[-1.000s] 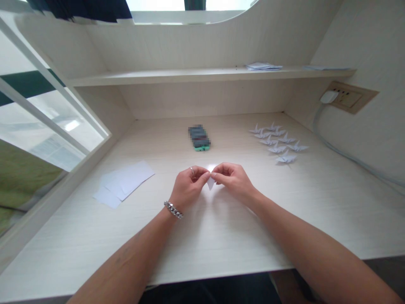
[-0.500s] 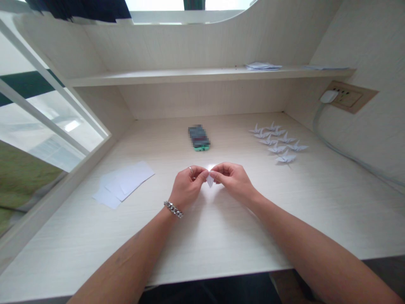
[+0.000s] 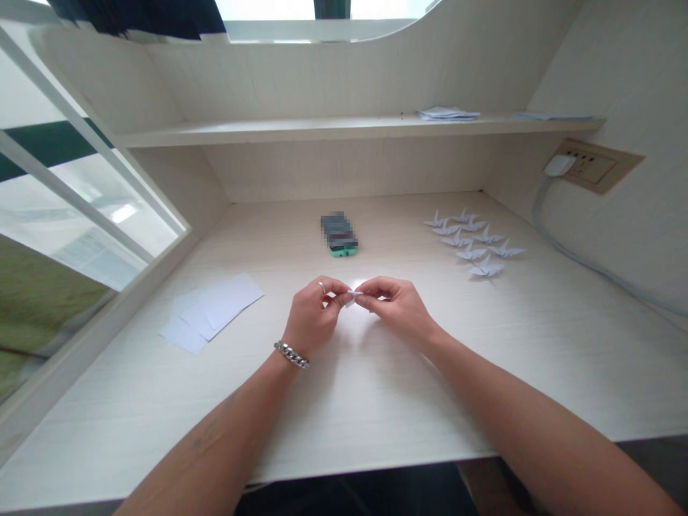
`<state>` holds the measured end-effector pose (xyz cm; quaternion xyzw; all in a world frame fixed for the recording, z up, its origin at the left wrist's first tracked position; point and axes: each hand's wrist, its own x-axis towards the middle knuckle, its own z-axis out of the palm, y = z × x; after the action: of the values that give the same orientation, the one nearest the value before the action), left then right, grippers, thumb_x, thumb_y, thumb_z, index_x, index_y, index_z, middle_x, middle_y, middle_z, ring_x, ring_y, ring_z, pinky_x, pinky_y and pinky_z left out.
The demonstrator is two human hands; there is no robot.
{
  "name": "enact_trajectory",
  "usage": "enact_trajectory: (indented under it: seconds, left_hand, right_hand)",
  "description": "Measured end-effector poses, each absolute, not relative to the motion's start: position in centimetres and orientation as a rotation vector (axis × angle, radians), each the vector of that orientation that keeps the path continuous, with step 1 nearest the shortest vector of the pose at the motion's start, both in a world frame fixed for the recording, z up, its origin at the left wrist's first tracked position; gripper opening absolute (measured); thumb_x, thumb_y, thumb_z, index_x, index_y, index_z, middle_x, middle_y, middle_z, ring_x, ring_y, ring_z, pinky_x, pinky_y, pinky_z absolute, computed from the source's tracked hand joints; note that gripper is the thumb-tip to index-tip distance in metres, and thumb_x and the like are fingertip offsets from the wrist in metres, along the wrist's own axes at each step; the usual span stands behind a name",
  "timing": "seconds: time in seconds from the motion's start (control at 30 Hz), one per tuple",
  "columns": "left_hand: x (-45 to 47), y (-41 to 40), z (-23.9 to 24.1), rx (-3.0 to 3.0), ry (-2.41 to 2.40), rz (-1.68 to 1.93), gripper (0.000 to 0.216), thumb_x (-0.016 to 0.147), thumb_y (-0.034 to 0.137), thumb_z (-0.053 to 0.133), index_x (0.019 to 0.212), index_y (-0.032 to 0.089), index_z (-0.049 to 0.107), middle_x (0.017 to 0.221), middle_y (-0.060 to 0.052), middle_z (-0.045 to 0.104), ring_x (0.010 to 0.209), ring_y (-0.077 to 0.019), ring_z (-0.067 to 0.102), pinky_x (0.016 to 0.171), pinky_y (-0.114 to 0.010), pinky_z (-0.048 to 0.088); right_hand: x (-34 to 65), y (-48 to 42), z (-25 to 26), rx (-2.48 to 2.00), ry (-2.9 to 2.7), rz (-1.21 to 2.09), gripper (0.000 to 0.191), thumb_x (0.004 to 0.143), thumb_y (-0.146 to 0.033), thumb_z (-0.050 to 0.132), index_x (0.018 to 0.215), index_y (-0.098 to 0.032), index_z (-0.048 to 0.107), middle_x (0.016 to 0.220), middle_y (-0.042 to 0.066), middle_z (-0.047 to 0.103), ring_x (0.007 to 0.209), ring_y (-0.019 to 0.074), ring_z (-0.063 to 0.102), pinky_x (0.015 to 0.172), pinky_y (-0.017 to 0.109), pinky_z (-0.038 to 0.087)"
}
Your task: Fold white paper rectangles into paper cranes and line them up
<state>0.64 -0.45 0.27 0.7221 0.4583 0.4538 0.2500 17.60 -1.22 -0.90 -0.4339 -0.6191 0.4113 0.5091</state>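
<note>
Desk [image 3: 376, 401]: pale wood-grain surface set in an alcove, a shelf [image 3: 301, 130] running across above it and a window frame at the left.

Loose paper sheets [image 3: 212, 312]: a small overlapping pile of white sheets, lying flat on the desk well to the left of the hands.

Folded paper cranes [image 3: 473, 240]: a cluster of white finished pieces at the far right of the desk, well apart from the hands.

Phone [image 3: 338, 234]: lying flat beyond the hands, near the middle of the desk.

Left hand [image 3: 312, 315]: ring on one finger, chain bracelet [image 3: 292, 355] at the wrist; thumb and forefinger pressed together, pinching the left end of the small paper.

Right hand [image 3: 395, 308]: fingertips likewise closed, pinching the right end.

Small folded paper [image 3: 352, 295]: white, held just above the desk, directly between the two hands and touching both. Its long axis appears to run left to right, from one pinch to the other; neither hand is nearer. Fold detail is too small to tell.
</note>
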Motion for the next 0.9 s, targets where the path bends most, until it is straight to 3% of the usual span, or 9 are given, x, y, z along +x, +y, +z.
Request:
enact_trajectory:
  seconds: [0.37,0.5,0.57,0.77,0.9]
  left_hand:
    - [0.67,-0.55,-0.08,2.024,1.141,1.300,0.008,0.080,0.027,0.067,0.082,0.020,0.072,0.081,-0.004,0.066,0.073,-0.0147,0.062,0.064,-0.024,0.050]
    - [0.48,-0.63,0.10,2.084,1.192,1.329,0.008,0.080,0.025,0.067,0.081,0.022,0.074,0.078,-0.004,0.065,0.066,-0.0132,0.059,0.060,-0.024,0.047]
    - [0.50,-0.69,0.09,2.086,1.189,1.341,0.008,0.080,0.026,0.068,0.080,0.023,0.075,0.079,-0.004,0.066,0.066,-0.0130,0.059,0.060,-0.024,0.047]
    - [1.03,-0.54,-0.51,1.701,1.100,1.346,0.019,0.074,0.028,0.075,0.088,0.017,0.070,0.084,-0.006,0.072,0.076,-0.0171,0.068,0.073,-0.029,0.055]
    - [1.12,-0.34,-0.53,1.533,1.066,1.329,0.022,0.068,0.027,0.078,0.080,0.015,0.065,0.077,-0.005,0.072,0.073,-0.0172,0.069,0.072,-0.029,0.057]
  right_hand:
    - [17.92,-1.38,-0.63,-1.139,-1.580,0.879,0.008,0.077,-0.028,0.069,0.080,-0.021,0.073,0.078,0.003,0.073,0.075,0.0183,0.065,0.071,0.030,0.049]
    - [17.79,-1.51,-0.59,-1.146,-1.581,0.941,0.024,0.074,-0.035,0.073,0.094,-0.021,0.072,0.083,0.005,0.073,0.076,0.0194,0.067,0.069,0.030,0.051]
    - [17.75,-1.56,-0.48,-1.133,-1.581,0.936,0.025,0.077,-0.040,0.070,0.092,-0.020,0.072,0.084,0.006,0.074,0.077,0.0195,0.067,0.070,0.030,0.051]
    - [17.68,-1.45,-0.56,-1.104,-1.565,0.935,0.021,0.081,-0.039,0.065,0.085,-0.019,0.072,0.084,0.006,0.073,0.077,0.0186,0.066,0.068,0.029,0.051]
    - [17.62,-1.45,-0.79,-1.093,-1.539,0.960,0.023,0.081,-0.039,0.066,0.089,-0.019,0.071,0.088,0.007,0.073,0.081,0.0195,0.066,0.067,0.030,0.052]
